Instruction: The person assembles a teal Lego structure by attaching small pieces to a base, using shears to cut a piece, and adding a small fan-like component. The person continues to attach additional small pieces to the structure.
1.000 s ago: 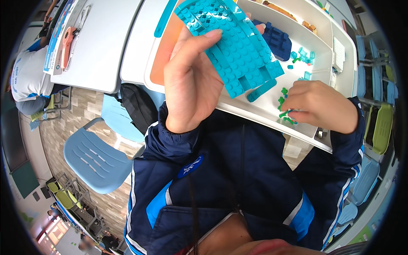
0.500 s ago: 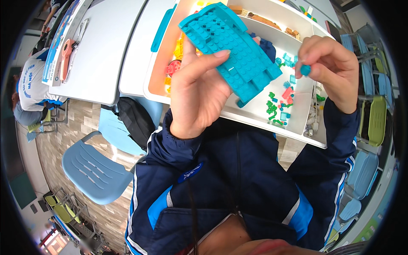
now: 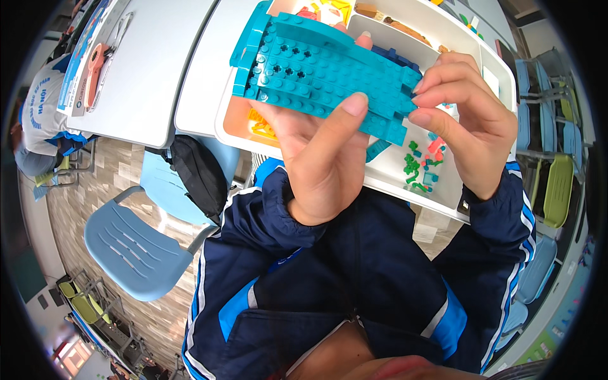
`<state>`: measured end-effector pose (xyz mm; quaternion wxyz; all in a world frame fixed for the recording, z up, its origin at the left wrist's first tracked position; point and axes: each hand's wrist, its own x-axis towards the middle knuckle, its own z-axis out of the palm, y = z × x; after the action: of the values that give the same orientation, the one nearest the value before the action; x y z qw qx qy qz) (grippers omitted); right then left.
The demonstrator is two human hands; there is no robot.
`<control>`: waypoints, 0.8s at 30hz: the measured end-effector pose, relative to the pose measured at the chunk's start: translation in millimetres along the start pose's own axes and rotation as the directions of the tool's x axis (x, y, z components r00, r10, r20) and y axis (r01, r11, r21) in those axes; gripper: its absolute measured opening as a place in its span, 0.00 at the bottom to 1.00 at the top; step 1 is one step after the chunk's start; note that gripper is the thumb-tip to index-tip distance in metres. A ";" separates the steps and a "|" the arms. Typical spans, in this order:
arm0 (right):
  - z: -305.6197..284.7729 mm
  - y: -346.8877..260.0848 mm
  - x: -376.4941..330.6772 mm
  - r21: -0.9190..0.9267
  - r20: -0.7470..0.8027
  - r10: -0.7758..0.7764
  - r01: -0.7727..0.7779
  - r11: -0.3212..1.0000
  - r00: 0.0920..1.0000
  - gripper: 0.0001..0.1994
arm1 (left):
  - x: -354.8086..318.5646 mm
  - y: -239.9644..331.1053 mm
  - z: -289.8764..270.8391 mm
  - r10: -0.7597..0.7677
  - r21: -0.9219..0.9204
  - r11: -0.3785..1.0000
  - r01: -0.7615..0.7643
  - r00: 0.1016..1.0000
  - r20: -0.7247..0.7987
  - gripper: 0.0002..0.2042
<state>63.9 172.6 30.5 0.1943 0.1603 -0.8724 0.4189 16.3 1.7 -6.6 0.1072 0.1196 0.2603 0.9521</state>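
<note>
Gripping a teal brick plate [image 3: 329, 79] from below, the left hand [image 3: 320, 161] is raising it above a white sorting tray [image 3: 405, 180], thumb pressing across the studded top and fingers wrapping underneath. The right hand [image 3: 465, 123] is meeting the plate's right end, its thumb and forefinger pressed together in a pinch right at the edge; whether a small piece is sitting between them cannot be told. Loose green and pink pieces [image 3: 421, 164] are lying in the tray below. A black bag [image 3: 199, 174] is hanging off a blue chair [image 3: 136, 244] to the left.
</note>
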 end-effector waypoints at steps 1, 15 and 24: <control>2.9 -0.2 -2.1 0.024 -0.010 0.017 -0.017 1.000 1.000 0.09 | -0.6 -0.7 0.6 0.008 0.007 1.000 -0.008 1.000 -0.009 0.36; 2.9 -9.5 6.9 -0.058 0.046 -0.131 0.134 0.989 0.990 0.10 | -0.1 -2.0 -0.7 0.101 0.143 0.984 -0.105 0.994 0.031 0.33; -50.8 37.8 -2.4 -0.312 0.149 0.105 -0.054 0.949 0.983 0.07 | 11.8 0.6 -9.9 -0.142 0.042 0.989 0.139 0.986 0.089 0.26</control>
<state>59.7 235.7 33.2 0.1275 0.1266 -0.9455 0.2715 2.2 -0.3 -12.5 0.1836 0.1463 0.2798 0.9309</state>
